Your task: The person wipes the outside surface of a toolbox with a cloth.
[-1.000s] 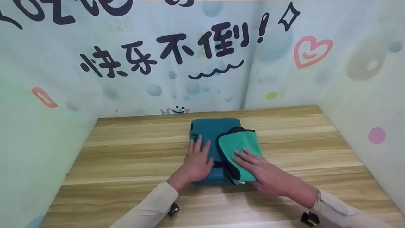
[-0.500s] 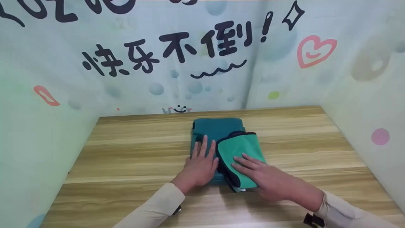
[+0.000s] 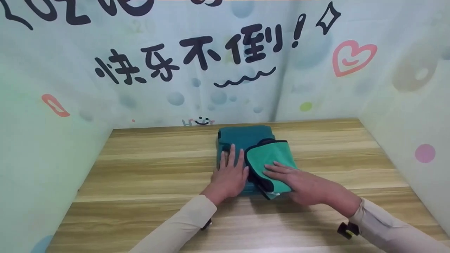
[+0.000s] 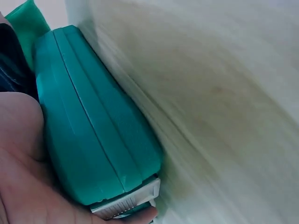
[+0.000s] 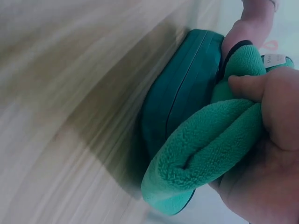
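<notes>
A teal hard case [image 3: 246,135] lies flat on the wooden table in the head view. Its rounded side shows a seam and a grey latch [image 4: 128,200] in the left wrist view. My left hand [image 3: 230,175] rests on the case's left part with straight, spread fingers. A folded green cloth [image 3: 269,154] with black edging lies over the case's right part. My right hand [image 3: 307,184] holds this cloth against the case, fingers flat on top. In the right wrist view the thumb presses into the cloth's thick fold, and a white label [image 5: 274,59] shows.
The wooden table [image 3: 151,168] runs back to a printed backdrop [image 3: 175,98] with large dark characters. Pale side walls stand at left and right. The case lies close to the table's back edge.
The case has slid slightly toward the back edge, both hands moving with it. The cloth went a little nearer to me, then back away along the case. The head view has shifted slightly.
</notes>
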`<state>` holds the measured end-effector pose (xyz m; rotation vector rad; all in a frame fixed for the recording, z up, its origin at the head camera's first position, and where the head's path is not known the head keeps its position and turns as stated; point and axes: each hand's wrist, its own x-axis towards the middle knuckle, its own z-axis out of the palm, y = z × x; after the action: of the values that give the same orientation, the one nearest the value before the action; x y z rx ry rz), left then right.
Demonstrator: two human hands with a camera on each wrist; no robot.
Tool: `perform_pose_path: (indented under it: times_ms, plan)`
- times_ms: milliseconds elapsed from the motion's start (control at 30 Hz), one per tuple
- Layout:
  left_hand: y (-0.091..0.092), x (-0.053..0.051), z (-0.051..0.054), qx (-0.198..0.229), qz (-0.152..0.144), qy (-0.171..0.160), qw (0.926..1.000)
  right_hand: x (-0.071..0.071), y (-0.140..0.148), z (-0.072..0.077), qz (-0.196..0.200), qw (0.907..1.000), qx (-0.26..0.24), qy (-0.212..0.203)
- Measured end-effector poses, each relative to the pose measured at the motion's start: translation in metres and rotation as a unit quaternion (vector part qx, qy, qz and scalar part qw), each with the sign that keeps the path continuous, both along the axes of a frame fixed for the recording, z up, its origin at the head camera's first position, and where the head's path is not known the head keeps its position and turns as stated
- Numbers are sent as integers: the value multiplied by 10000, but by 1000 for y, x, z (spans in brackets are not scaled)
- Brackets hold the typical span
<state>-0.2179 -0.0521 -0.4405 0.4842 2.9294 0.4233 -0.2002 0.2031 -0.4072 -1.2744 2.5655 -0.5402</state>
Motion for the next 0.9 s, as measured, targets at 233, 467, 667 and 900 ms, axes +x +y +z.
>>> perform_pose_path:
  times_ms: [233,467,667,900]
  plan:
    - [-21,18,14,-28,-893,-513,9947,-6,4,-1,-20,10000,71,-63]
    - [-27,25,16,227,-963,223,9948,-5,4,1,-23,9999,101,53]
    - [-27,24,11,30,-774,277,9966,8,-2,3,86,9988,276,394]
    - [-25,26,8,-238,-910,593,9938,14,-14,8,-97,9974,573,433]
